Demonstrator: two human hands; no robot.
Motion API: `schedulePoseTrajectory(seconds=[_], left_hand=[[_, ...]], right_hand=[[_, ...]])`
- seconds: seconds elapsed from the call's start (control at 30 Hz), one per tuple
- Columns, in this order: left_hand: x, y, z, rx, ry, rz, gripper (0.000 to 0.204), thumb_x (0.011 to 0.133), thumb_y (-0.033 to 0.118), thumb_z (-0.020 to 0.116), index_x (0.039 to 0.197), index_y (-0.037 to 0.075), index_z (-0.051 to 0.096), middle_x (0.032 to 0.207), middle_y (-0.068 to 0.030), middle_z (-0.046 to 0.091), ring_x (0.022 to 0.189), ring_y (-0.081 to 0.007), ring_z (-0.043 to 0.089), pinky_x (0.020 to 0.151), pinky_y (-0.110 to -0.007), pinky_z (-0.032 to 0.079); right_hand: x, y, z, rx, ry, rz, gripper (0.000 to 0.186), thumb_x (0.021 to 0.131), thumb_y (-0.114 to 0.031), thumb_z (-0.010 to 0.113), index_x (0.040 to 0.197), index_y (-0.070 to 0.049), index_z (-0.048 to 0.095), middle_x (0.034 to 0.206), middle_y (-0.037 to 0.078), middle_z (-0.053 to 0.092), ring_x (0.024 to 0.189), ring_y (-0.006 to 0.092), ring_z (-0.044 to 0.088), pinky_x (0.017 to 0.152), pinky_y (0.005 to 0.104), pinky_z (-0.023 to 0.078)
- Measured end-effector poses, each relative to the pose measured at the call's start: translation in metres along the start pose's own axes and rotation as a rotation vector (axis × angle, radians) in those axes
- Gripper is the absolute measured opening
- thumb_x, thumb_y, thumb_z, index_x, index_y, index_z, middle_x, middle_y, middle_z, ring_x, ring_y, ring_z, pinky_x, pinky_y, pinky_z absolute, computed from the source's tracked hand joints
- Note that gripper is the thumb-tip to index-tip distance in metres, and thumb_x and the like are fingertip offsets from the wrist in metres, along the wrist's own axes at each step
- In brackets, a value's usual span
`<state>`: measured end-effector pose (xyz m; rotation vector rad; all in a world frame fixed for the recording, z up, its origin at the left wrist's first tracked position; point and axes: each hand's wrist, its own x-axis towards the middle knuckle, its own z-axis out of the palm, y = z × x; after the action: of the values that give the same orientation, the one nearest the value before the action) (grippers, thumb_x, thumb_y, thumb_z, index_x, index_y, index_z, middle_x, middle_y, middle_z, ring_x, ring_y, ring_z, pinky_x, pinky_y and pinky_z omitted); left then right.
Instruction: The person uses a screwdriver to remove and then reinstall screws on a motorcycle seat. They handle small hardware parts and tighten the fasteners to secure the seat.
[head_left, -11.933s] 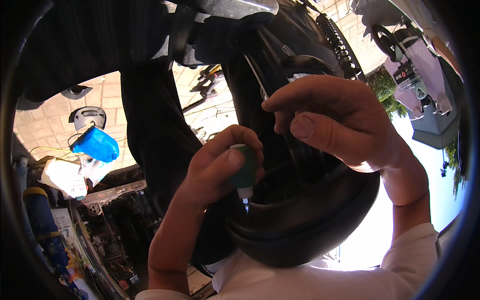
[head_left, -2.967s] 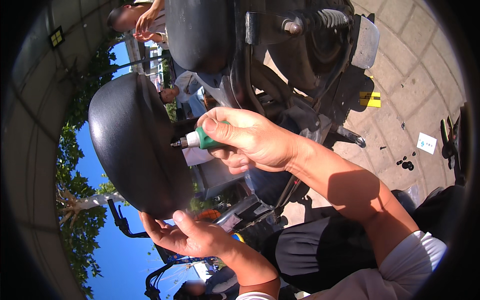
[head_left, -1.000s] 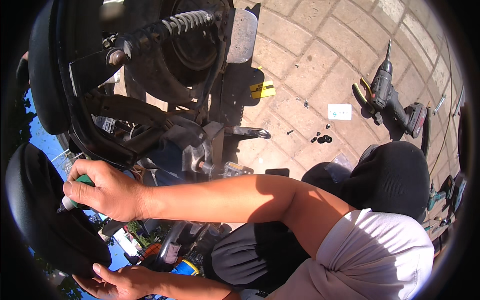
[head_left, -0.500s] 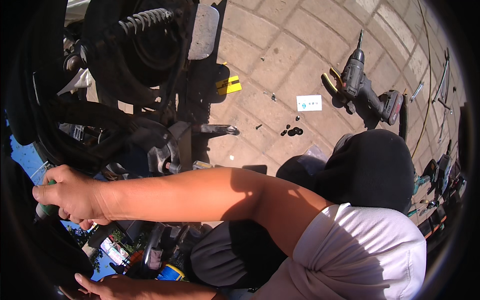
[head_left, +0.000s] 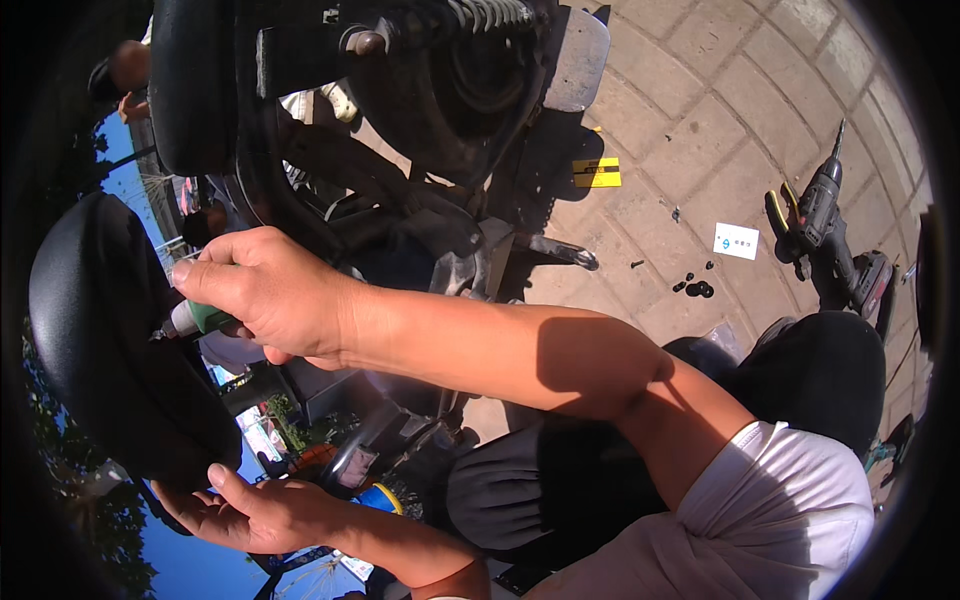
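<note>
My left hand (head_left: 275,300) reaches across from the right and is closed on a small green-handled tool (head_left: 200,320). Its pale tip points left and touches a black rounded tyre (head_left: 105,340) on a scooter. My right hand (head_left: 255,510) lies palm up with its fingers spread just under the tyre's lower edge, holding nothing. Whether it touches the rubber I cannot tell. My left forearm crosses the middle of the view in bright sun.
The scooter's dark underside with a coil spring (head_left: 470,15) fills the top. A cordless drill (head_left: 830,245), a white paper slip (head_left: 736,241), a yellow tag (head_left: 597,172) and small black bits (head_left: 695,288) lie on the brick paving. My bent knee (head_left: 830,380) is at right. Another person (head_left: 125,70) stands far off.
The view has swung, bringing the tyre further in from the left edge. My left hand keeps the green tool against the tyre and my right hand stays open beneath it.
</note>
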<state>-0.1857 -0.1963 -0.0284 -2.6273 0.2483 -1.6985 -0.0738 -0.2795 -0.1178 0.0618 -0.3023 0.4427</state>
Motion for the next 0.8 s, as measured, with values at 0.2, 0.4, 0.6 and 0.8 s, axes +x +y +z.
schedulePoseTrajectory(seconds=[0.2, 0.4, 0.6, 0.8], left_hand=[[0.001, 0.002, -0.003, -0.134, -0.038, -0.019, 0.051, 0.088, 0.009, 0.057, 0.138, 0.000, 0.048, 0.135, -0.0146, 0.051, 0.121, -0.0245, 0.049, 0.104, -0.034, 0.037], [0.001, -0.006, -0.002, -0.125, -0.028, 0.022, 0.053, 0.086, 0.008, 0.058, 0.137, 0.000, 0.047, 0.135, -0.0139, 0.050, 0.120, -0.0245, 0.050, 0.103, -0.035, 0.038], [0.001, -0.002, 0.001, -0.153, -0.024, -0.048, 0.050, 0.088, 0.006, 0.057, 0.137, -0.001, 0.047, 0.137, -0.0149, 0.050, 0.124, -0.0250, 0.047, 0.105, -0.037, 0.036], [0.005, 0.005, -0.011, 0.021, -0.071, 0.004, 0.045, 0.093, 0.016, 0.065, 0.133, -0.001, 0.052, 0.132, -0.0184, 0.054, 0.118, -0.0278, 0.054, 0.101, -0.037, 0.045]], right_hand=[[-0.007, 0.022, -0.012, -0.005, -0.229, -0.327, 0.041, 0.093, -0.032, 0.067, 0.120, -0.006, 0.048, 0.087, 0.001, 0.054, 0.064, 0.0058, 0.048, 0.058, 0.0212, 0.043], [-0.003, 0.030, -0.004, 0.098, -0.138, -0.234, 0.033, 0.094, -0.029, 0.067, 0.114, -0.009, 0.051, 0.079, -0.004, 0.049, 0.060, 0.0025, 0.041, 0.051, 0.0200, 0.036], [-0.008, -0.001, -0.010, 0.418, -0.256, 0.273, 0.022, 0.098, -0.033, 0.059, 0.102, -0.012, 0.053, 0.063, -0.008, 0.037, 0.046, 0.0008, 0.028, 0.043, 0.0207, 0.023], [0.005, 0.038, -0.014, 0.160, -0.201, -0.169, 0.052, 0.088, -0.038, 0.073, 0.116, -0.003, 0.046, 0.072, 0.000, 0.050, 0.052, 0.0056, 0.045, 0.045, 0.0214, 0.039]])
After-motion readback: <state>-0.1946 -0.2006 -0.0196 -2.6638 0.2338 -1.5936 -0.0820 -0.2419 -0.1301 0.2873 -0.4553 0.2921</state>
